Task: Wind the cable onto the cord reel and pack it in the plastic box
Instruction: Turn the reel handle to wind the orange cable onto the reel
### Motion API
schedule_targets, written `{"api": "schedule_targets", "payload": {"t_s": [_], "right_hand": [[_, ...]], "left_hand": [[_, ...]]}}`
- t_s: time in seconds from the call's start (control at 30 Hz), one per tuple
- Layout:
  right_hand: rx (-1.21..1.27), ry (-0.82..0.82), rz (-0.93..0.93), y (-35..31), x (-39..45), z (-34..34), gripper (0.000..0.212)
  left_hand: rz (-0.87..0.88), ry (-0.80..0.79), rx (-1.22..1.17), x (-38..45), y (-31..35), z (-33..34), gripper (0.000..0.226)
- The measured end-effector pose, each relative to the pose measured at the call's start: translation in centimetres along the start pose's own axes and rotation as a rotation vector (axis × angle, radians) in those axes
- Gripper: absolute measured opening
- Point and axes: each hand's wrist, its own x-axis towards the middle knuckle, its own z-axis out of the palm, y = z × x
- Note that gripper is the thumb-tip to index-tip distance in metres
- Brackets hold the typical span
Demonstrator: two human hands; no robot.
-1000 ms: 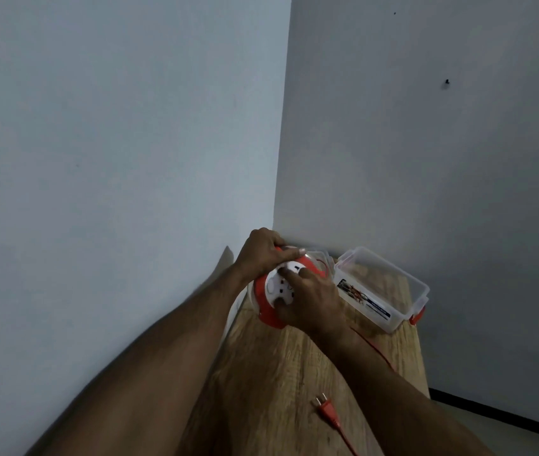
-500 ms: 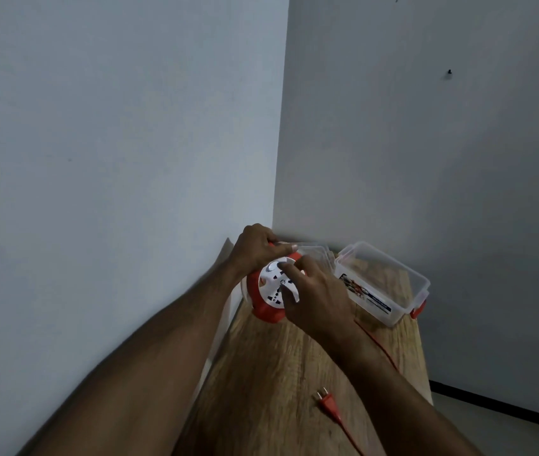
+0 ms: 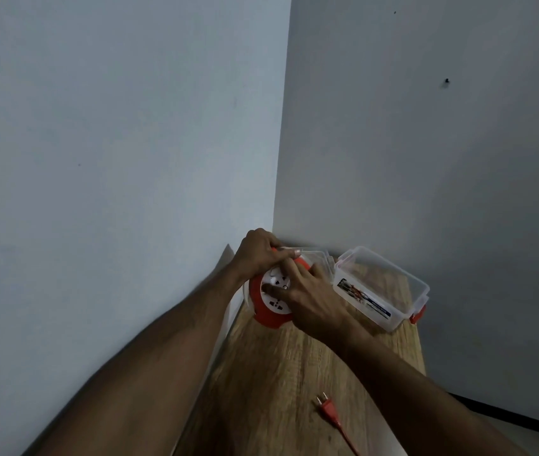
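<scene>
The orange cord reel (image 3: 263,312) with a white socket face stands on edge at the far end of the wooden table (image 3: 278,373). My left hand (image 3: 258,250) grips its top rim. My right hand (image 3: 311,299) lies over the socket face with fingers pressed on it. The orange cable's plug (image 3: 327,408) lies flat on the table near me, and the cable (image 3: 347,439) runs off toward the lower right under my right forearm. The clear plastic box (image 3: 383,287), open and with orange clips, sits to the right of the reel.
A clear lid (image 3: 319,258) lies behind the reel, against the box. Walls (image 3: 130,143) meet in a corner just behind the table and close it in at the left and back. The table's right edge drops to the floor (image 3: 524,432).
My right hand has shifted on the reel's face, its fingers now lower on the white socket disc. The plug lies slightly nearer the reel. The view has tilted a little.
</scene>
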Motion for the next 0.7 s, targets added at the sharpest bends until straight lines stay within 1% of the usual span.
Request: {"api": "schedule_targets", "payload": {"t_s": [0.13, 0.2, 0.27, 0.3, 0.37, 0.4, 0.43, 0.47, 0.5, 0.53, 0.57, 0.63, 0.67, 0.7], "right_hand": [[0.027, 0.106, -0.007, 0.1, 0.4, 0.7, 0.079], [0.103, 0.154, 0.081, -0.2, 0.4, 0.9, 0.078], [0.221, 0.16, 0.262, -1.2, 0.3, 0.8, 0.074], [0.324, 0.211, 0.402, -1.9, 0.4, 0.8, 0.071], [0.618, 0.384, 0.721, -3.5, 0.7, 0.7, 0.067], [0.777, 0.458, 0.857, -4.1, 1.0, 0.6, 0.068], [0.916, 0.502, 0.956, -4.6, 1.2, 0.6, 0.069], [1.013, 0.517, 1.006, -5.0, 1.4, 0.6, 0.07], [1.031, 0.504, 1.006, -5.3, 1.4, 0.6, 0.07], [0.963, 0.485, 0.954, -5.5, 1.2, 0.5, 0.067], [0.825, 0.47, 0.868, -5.5, 0.8, 0.3, 0.064], [0.49, 0.504, 0.636, -4.8, 0.1, -0.2, 0.053], [0.357, 0.518, 0.519, -4.2, -0.2, -0.4, 0.048], [0.263, 0.499, 0.416, -3.5, -0.4, -0.7, 0.046]], "left_hand": [[0.033, -0.008, 0.032, 0.0, 0.7, 0.3, 0.048], [0.047, -0.004, 0.057, 0.0, 0.9, 0.3, 0.052], [0.036, 0.005, 0.055, 0.0, 1.0, 0.3, 0.05], [0.028, 0.021, 0.042, 0.0, 1.0, 0.3, 0.046], [0.023, 0.071, 0.001, 0.0, 1.0, 0.2, 0.036], [0.026, 0.089, -0.01, 0.0, 1.0, 0.3, 0.037], [0.027, 0.09, -0.005, -0.1, 1.0, 0.3, 0.039], [0.026, 0.08, 0.01, -0.1, 1.0, 0.4, 0.041], [0.026, 0.068, 0.022, -0.1, 0.8, 0.4, 0.043], [0.02, 0.06, 0.019, -0.2, 0.5, 0.3, 0.043], [0.005, 0.057, 0.003, -0.2, 0.1, 0.2, 0.042], [-0.024, 0.06, -0.013, -0.3, -0.5, -0.3, 0.042], [-0.031, 0.063, -0.004, -0.3, -0.8, -0.5, 0.042], [-0.031, 0.063, 0.011, -0.3, -0.9, -0.5, 0.043]]}}
